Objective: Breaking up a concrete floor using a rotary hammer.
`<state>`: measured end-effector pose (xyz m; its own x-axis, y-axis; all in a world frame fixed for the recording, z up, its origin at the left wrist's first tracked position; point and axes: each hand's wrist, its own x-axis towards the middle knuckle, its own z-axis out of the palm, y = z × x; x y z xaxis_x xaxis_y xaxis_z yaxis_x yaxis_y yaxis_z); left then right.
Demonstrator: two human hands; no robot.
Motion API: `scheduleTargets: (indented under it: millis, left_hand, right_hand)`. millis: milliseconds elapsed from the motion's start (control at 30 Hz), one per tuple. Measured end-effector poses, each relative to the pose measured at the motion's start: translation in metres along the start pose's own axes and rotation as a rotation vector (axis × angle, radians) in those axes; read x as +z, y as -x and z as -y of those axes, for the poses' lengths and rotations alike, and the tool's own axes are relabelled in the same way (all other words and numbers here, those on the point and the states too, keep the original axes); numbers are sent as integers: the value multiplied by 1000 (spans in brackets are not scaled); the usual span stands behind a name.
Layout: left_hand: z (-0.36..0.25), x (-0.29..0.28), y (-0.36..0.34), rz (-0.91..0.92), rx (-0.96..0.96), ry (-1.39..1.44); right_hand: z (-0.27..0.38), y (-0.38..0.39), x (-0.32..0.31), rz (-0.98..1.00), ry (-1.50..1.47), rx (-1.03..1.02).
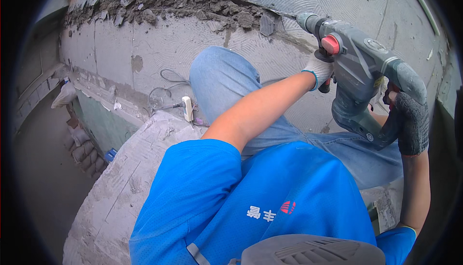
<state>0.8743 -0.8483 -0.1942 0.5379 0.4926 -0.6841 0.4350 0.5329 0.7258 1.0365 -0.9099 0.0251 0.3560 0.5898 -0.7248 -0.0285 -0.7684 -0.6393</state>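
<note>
Grey rotary hammer (359, 72) gripped by left hand (319, 69) and right hand (410, 120).

At the upper right of the frame, the dusty grey-green rotary hammer (366, 72) carries a red round knob (331, 44). The left hand (319, 69) wears a white knit glove with a teal cuff; the right hand (411, 122) wears a dark grey one. The grey mortar wall (193, 43) shows combed swirl ridges. Centre frame, pale blue jeans (231, 86); below, a bright blue shirt (270, 202) with white and red marks.
</note>
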Motion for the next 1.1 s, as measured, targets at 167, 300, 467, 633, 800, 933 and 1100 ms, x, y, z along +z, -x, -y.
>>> scheduleTargets:
  millis: [167,300,467,633,800,933,1100]
  left_hand:
    - [11,-3,-5,20,4,-84]
    - [21,-1,-8,-3,-102,-36]
    - [18,-4,-2,-18,-114,-78]
    - [14,-7,2,-33,-117,-115]
    - [20,-2,0,3,-177,26]
    - [23,1,0,-66,-153,-14]
    - [53,-11,-25,-41,-92,-11]
  right_hand:
    - [-14,-9,7,-44,-111,-88]
    - [-19,-17,7,42,-112,-14]
    - [-25,-1,17,-114,-267,-2]
    - [-55,-12,-2,-30,-310,34]
    - [-64,-16,-6,59,-395,-39]
    - [-70,-17,-6,56,-360,0]
    - [-64,-19,10,23,-383,8]
